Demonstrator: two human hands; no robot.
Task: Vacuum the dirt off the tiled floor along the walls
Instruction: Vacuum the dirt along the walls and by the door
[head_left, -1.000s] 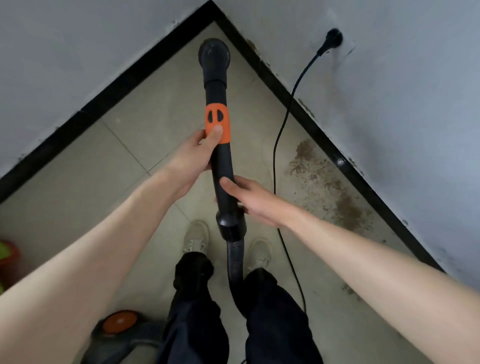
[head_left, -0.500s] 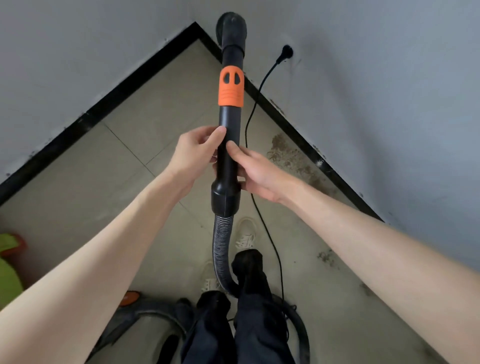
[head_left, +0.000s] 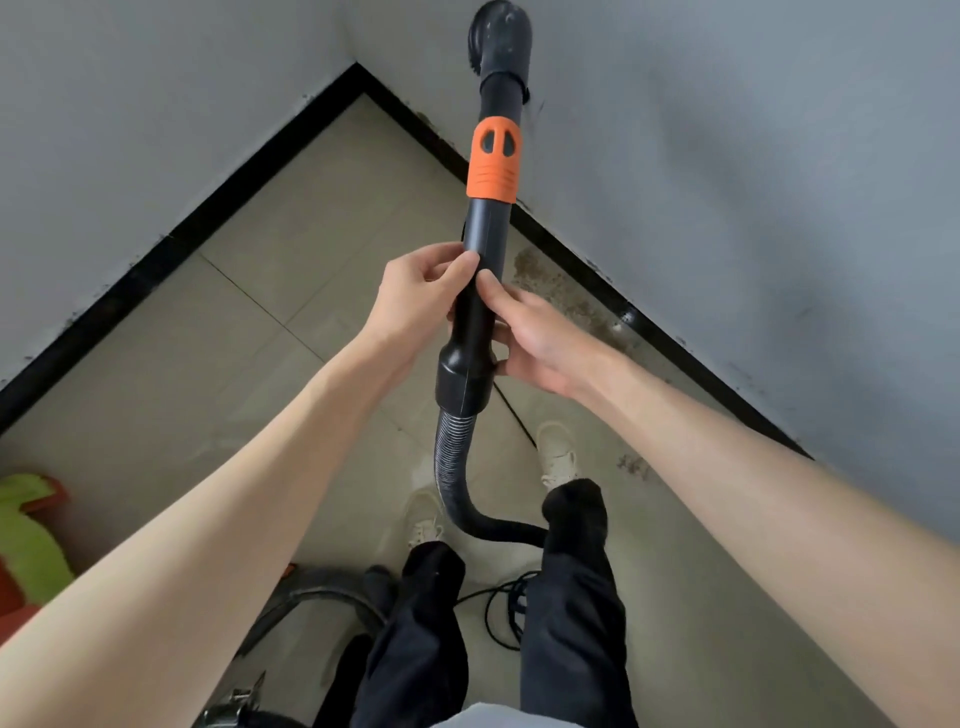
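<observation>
I hold a black vacuum wand (head_left: 485, 244) with an orange collar (head_left: 493, 158) up in front of me, its round brush head (head_left: 501, 41) raised against the grey wall. My left hand (head_left: 421, 301) grips the wand's left side, fingers curled round it. My right hand (head_left: 535, 338) grips it from the right, just above the cuff where the ribbed hose (head_left: 457, 452) joins. A patch of brown dirt (head_left: 566, 291) lies on the tiled floor (head_left: 291, 270) along the right wall's black skirting.
The vacuum body (head_left: 311, 613) sits behind my feet at the bottom, with its power cord (head_left: 498, 608) coiled beside my right leg. A green and red object (head_left: 26, 540) lies at the left edge. Two grey walls meet in a corner (head_left: 358, 67) ahead.
The wand has risen and swung right, so its head is off the floor and over the wall. Both hands slid down the wand and now meet close together above the cuff.
</observation>
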